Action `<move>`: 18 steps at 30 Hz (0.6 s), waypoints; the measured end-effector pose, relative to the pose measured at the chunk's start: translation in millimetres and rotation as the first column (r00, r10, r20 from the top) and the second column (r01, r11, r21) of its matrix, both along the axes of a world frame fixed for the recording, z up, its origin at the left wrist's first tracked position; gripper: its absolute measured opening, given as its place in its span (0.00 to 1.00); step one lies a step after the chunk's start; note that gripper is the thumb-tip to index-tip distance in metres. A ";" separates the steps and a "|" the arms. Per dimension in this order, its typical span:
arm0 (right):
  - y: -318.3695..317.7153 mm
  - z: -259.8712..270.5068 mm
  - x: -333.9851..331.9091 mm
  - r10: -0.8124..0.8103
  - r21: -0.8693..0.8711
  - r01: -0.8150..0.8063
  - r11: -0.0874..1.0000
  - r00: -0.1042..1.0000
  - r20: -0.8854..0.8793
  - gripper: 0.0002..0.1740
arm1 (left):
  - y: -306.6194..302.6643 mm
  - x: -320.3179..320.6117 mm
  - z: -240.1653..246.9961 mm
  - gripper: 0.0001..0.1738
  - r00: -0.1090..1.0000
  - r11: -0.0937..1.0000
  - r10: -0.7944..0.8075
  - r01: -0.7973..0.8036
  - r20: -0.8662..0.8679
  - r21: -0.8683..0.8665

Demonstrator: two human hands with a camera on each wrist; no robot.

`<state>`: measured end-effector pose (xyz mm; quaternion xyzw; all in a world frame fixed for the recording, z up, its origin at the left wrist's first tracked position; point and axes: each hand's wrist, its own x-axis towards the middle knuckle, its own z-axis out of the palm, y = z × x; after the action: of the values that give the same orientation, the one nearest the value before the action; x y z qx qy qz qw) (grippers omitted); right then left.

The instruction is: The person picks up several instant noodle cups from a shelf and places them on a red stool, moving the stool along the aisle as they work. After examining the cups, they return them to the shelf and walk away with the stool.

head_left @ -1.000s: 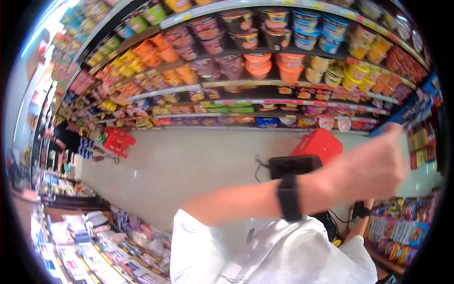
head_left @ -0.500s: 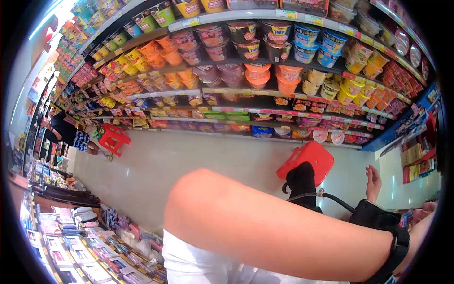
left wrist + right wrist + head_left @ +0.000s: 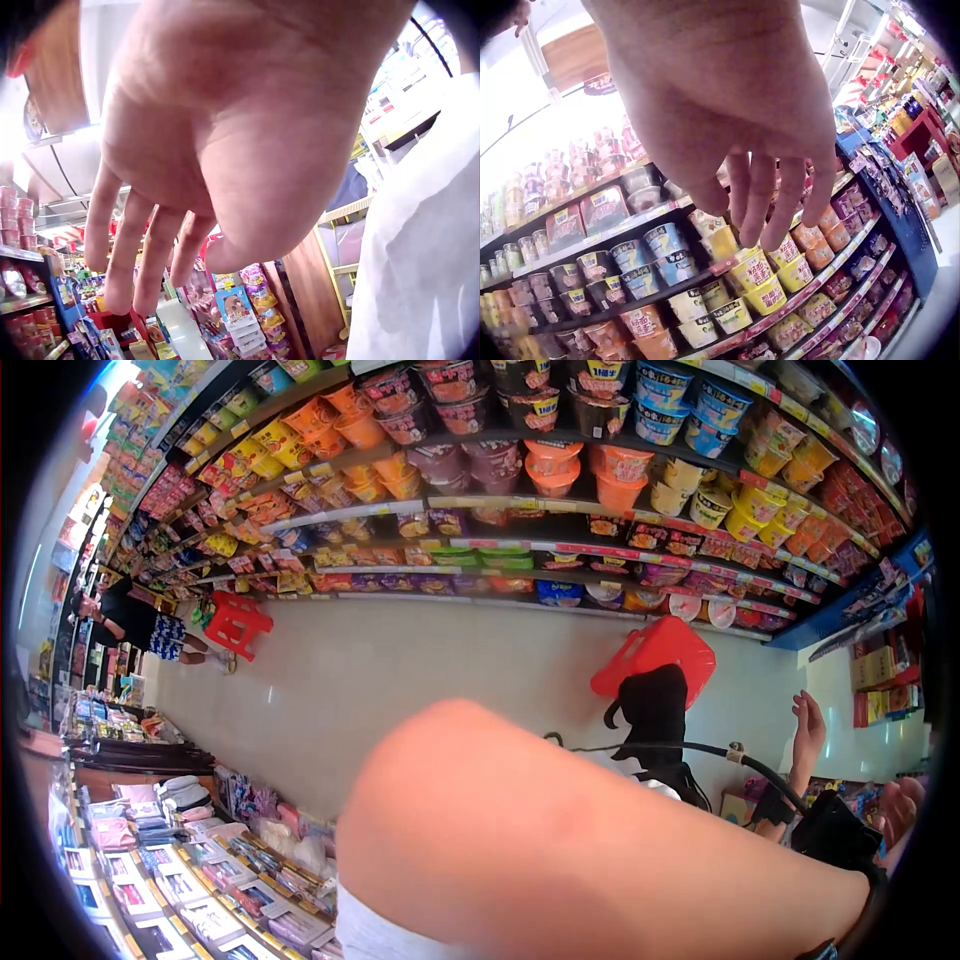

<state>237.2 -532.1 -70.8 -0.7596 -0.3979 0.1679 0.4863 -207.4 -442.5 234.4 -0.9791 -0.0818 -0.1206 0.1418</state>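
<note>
left wrist: left hand loose-fingered; right hand likewise, clear of noodle shelves

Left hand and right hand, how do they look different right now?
The left hand has its fingers stretched nearly straight and a little apart, while the right hand lets its fingers hang bent and close together. Behind the left hand are snack packets and a white shirt; behind the right hand are shelves of noodle cups. Both hands are empty and touch nothing.
</note>
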 end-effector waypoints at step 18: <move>-24.8 16.7 -55.8 -0.100 -0.070 0.101 0.992 0.995 0.023 0.22 | -27.0 57.1 -32.9 0.14 0.998 0.994 -0.054 0.057 -0.042 0.089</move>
<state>181.4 -556.9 -54.2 -0.7972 -0.3577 0.1497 0.4628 -150.2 -469.5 201.4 -0.9758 -0.0464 -0.1089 0.1839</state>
